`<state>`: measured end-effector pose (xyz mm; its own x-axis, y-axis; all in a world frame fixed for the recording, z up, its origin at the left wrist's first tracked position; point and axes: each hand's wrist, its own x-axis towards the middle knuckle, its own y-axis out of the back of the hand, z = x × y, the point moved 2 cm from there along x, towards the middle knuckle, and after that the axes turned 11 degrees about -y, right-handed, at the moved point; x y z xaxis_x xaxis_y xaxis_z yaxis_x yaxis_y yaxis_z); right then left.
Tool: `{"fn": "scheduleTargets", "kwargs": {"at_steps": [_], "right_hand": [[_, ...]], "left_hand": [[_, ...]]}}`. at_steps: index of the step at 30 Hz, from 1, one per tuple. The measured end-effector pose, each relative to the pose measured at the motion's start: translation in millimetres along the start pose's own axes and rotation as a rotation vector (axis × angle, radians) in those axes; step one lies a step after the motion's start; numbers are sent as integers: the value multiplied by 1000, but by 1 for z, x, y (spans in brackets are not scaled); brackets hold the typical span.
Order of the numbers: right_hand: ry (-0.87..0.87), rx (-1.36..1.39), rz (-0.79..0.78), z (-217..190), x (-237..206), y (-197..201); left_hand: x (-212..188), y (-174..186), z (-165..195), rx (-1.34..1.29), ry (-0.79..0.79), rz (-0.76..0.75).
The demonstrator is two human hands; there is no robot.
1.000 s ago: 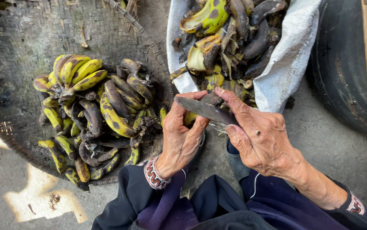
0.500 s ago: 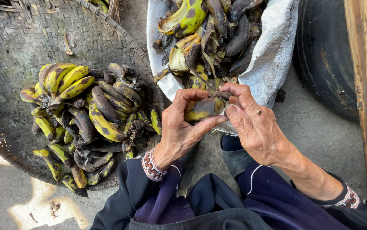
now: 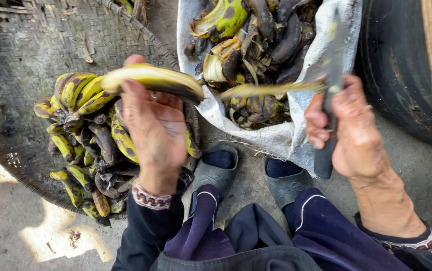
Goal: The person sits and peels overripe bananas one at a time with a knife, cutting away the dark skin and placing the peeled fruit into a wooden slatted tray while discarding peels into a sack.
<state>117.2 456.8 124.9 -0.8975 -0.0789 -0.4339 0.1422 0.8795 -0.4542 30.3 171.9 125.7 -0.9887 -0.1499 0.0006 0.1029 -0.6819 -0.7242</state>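
One head-worn camera looks steeply down from close above the hands, lap and feet; the woven tray lies toward ten o'clock, the white sack toward one o'clock.

A yellow banana with a black end is lying sideways in the left hand. A dark knife is standing upright in the right hand, a long peel strip hanging across it

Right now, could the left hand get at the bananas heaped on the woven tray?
Probably not freely: the left hand hovers right over the heap of bananas on the woven tray, but it already holds a banana.
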Motion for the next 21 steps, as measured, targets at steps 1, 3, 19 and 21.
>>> {"fn": "scheduleTargets", "kwargs": {"at_steps": [1,3,19,21], "right_hand": [[16,-7,38,-3,3,1],[55,-25,123,-7,10,1],[245,-887,126,9,32,-28],[371,-909,124,10,32,-30]], "left_hand": [[7,1,5,4,-10,39],[14,1,6,1,-25,111],[-35,-18,-59,371,287,-177],[-34,-17,-59,354,303,-185]]}}
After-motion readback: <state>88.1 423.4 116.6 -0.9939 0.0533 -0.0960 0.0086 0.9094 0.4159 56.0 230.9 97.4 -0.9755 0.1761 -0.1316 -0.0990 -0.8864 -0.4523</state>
